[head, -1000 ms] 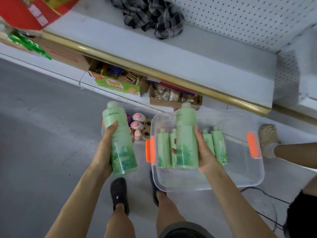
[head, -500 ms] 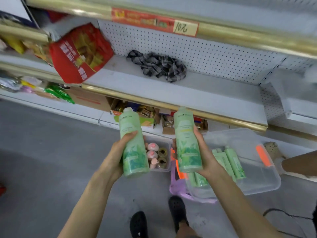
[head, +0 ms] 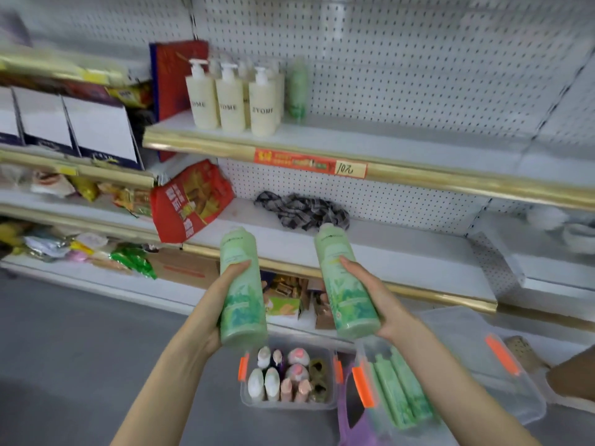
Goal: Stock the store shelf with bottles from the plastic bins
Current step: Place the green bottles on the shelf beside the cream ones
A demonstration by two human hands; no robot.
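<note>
As left hand and right hand grip bottles, shelf edge lies beyond.

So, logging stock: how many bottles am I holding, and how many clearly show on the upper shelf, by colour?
held green bottles: 2
shelf green bottle: 1
cream pump bottles, front row: 3; any behind unclear
Total: 6

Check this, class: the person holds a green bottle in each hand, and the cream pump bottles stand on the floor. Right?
No. The head view shows the cream pump bottles on the upper shelf, not the floor. The left hand grips one green bottle, the right hand another.
</note>
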